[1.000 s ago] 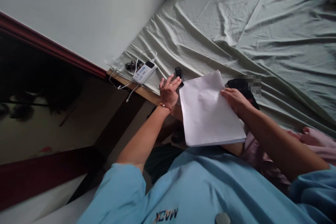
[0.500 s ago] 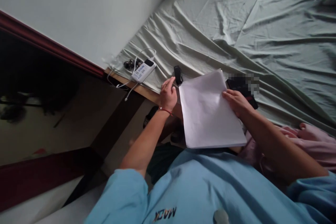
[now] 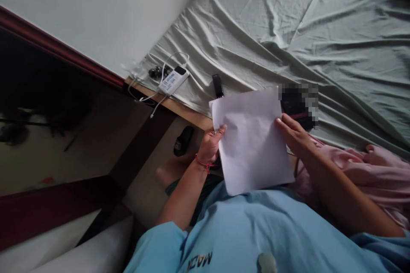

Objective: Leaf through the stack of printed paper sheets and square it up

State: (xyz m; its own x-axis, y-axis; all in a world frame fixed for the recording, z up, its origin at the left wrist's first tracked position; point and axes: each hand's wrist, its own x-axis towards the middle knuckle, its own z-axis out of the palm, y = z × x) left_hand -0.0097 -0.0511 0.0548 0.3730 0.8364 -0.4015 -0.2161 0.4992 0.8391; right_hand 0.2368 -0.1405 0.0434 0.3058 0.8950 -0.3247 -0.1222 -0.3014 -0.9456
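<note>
A white sheet of paper is held up over my lap, at the edge of a bed. My left hand pinches its left edge, thumb on top. My right hand lies against its right edge, fingers on the paper. A red thread bracelet circles my left wrist. Just beyond the paper lie a small black stick-shaped device and a dark flat object, partly blurred and partly hidden by the sheet.
A wrinkled pale green bedsheet covers the bed. A white power bank with white cables sits near the bed's wooden edge. Pink cloth lies at my right. A black slipper is on the floor below.
My left hand left the bed edge near the black device and took hold of the paper's left side. The sheet has lifted and tilted toward me.
</note>
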